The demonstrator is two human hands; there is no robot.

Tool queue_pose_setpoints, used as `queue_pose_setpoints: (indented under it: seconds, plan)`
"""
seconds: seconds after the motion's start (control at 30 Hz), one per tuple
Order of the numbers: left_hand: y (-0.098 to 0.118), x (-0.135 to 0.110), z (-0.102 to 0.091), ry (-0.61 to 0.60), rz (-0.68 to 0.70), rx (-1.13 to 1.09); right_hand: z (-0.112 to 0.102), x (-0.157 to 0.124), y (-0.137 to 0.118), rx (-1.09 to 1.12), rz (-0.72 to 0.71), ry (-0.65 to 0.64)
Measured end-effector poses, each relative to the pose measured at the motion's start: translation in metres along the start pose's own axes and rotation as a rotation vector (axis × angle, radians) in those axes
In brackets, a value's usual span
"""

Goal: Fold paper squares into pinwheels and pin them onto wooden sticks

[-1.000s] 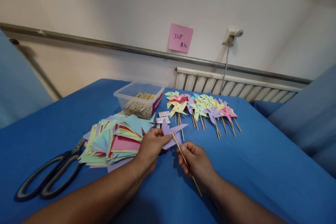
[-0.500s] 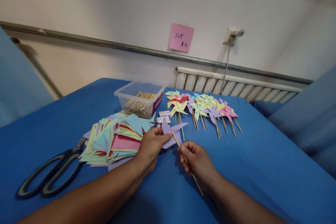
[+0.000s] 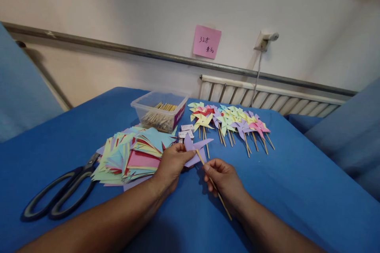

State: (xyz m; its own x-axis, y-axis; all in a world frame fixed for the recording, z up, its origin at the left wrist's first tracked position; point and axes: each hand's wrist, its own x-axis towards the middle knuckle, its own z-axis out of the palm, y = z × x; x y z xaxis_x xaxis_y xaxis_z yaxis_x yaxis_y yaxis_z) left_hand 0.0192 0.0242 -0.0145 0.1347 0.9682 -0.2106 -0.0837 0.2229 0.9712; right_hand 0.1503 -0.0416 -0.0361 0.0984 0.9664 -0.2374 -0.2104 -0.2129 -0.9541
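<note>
My left hand [image 3: 172,165] pinches a purple paper pinwheel [image 3: 194,148] just above the blue table. My right hand [image 3: 223,180] is closed round a thin wooden stick [image 3: 214,185] whose upper end meets the back of the pinwheel at its middle. The stick slants down to the right past my wrist. Both hands are near the table's middle, close together.
A stack of cut coloured paper squares [image 3: 133,154] lies left of my hands, with large black scissors [image 3: 56,197] further left. A clear plastic box of sticks [image 3: 160,110] stands behind. Several finished pinwheels [image 3: 228,122] lie in a row at the back. Small white boxes [image 3: 186,130] sit beside the stack.
Both hands have stayed where they were with the pinwheel and stick; only the camera has shifted slightly.
</note>
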Motion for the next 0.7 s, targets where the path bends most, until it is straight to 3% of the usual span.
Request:
queue_pose_setpoints:
  seconds: [0.7]
  plan:
    - [-0.0002,-0.0001,0.0003,-0.014,0.001,0.045,0.0,-0.0009,-0.0012,0.024,0.003,0.02]
